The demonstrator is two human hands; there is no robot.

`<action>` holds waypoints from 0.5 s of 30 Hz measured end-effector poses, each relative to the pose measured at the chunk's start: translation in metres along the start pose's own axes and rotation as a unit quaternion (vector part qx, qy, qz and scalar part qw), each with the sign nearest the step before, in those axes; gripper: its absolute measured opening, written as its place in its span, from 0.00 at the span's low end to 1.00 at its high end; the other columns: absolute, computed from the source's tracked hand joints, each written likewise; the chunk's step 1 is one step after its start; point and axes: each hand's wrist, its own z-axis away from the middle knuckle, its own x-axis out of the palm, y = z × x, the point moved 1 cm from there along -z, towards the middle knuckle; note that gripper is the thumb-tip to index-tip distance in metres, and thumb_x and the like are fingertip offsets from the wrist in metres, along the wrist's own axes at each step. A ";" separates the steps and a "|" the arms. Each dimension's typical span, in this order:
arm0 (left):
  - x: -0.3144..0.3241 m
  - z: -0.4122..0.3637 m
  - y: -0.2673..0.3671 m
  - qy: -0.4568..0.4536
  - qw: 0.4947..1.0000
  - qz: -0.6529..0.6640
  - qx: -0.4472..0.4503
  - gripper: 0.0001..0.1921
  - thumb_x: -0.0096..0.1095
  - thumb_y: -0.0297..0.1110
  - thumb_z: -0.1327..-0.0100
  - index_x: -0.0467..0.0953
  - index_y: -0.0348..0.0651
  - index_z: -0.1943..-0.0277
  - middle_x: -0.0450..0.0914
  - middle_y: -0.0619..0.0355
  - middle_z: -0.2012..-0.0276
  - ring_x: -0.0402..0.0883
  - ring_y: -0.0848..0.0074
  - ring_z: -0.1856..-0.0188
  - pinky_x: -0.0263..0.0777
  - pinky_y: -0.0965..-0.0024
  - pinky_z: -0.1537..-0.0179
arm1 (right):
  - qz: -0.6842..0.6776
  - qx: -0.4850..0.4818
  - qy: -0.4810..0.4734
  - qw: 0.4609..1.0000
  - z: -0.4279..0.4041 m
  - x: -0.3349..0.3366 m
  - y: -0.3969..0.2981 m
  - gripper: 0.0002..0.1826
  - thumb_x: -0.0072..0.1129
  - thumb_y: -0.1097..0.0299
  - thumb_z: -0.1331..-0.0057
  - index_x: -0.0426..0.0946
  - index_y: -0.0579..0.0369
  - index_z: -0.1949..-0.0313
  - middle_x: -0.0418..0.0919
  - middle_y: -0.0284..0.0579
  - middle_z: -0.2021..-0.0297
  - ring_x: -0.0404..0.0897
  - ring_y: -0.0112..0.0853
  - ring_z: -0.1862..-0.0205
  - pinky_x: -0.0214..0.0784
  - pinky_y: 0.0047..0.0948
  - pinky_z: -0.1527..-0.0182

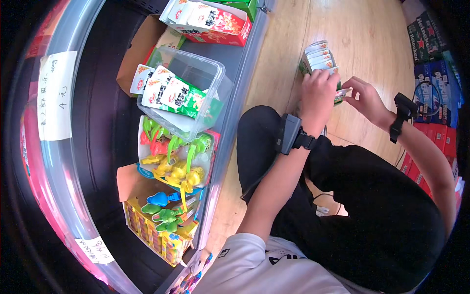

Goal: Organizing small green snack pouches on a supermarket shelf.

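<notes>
A small green display box point(304, 67) stands on the wooden floor, with several white-topped snack packets point(318, 58) upright in a row inside it. My left hand point(318, 95) spans the near part of this box, thumb at one side and fingers at the other; the palm side is hidden. Just to its right, my right hand point(369, 99) pinches the edge of a single snack packet point(340, 94) between thumb and fingers. That packet's other end is partly behind my left hand. Both wrists wear black strapped devices.
On the low shelf at left are a clear plastic bin point(216, 79) with green packets, a red snack box point(235, 35), animal-shaped toys point(178, 171) and a yellow carton point(147, 228). Beer cartons point(426, 38) and red boxes point(437, 137) line the right. My bent legs point(367, 183) are close below.
</notes>
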 end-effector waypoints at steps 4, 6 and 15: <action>0.015 0.006 0.000 -0.069 0.996 -0.054 0.024 0.10 0.55 0.30 0.40 0.80 0.45 0.56 0.80 0.56 0.67 0.77 0.63 0.56 0.68 0.60 0.59 | 0.002 -0.014 -0.002 1.000 -0.001 0.000 -0.002 0.14 0.63 0.81 0.43 0.73 0.60 0.58 0.75 0.45 0.64 0.77 0.35 0.67 0.72 0.29 0.65; 0.016 0.007 0.000 -0.067 0.997 -0.030 0.010 0.12 0.56 0.31 0.39 0.78 0.43 0.53 0.80 0.55 0.63 0.76 0.62 0.54 0.67 0.58 0.57 | -0.017 -0.004 0.007 1.000 -0.003 -0.001 -0.005 0.14 0.63 0.81 0.43 0.73 0.60 0.57 0.76 0.45 0.63 0.78 0.34 0.66 0.72 0.28 0.64; 0.008 0.005 0.002 -0.027 0.999 -0.040 -0.018 0.29 0.63 0.35 0.39 0.65 0.36 0.36 0.64 0.42 0.37 0.62 0.52 0.35 0.58 0.47 0.40 | -0.061 0.096 0.024 0.993 -0.006 0.006 -0.010 0.23 0.63 0.79 0.43 0.72 0.58 0.46 0.78 0.48 0.54 0.80 0.33 0.70 0.75 0.29 0.63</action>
